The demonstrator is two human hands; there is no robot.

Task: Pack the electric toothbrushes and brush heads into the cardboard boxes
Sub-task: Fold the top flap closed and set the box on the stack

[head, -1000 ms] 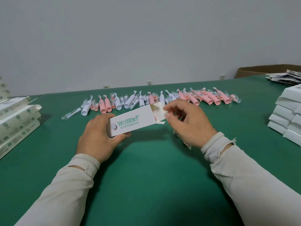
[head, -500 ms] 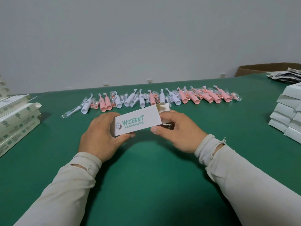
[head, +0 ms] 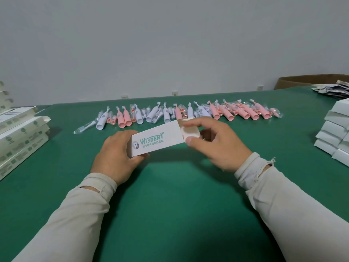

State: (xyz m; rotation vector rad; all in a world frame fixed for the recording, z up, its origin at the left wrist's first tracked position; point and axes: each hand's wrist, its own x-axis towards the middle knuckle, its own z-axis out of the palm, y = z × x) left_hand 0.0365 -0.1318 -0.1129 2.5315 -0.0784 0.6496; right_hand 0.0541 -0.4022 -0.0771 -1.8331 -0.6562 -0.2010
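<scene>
I hold a white cardboard box with green WISDENT lettering above the green table, lying sideways. My left hand grips its left end, thumb under the front face. My right hand pinches the end flap at the box's right end, thumb below and fingers on top; the flap is folded partly over the opening. What is inside the box is hidden. Behind it lies a row of pink and white electric toothbrushes and bagged brush heads.
Printed white boxes are stacked at the left edge. Plain white boxes are piled at the right. A heap of leaflets and a brown carton sit at the far right. A grey wall rises behind the table.
My right hand slid from the box's open end to underneath it, then came back to the end and now pinches the flap. The box sits more level.
</scene>
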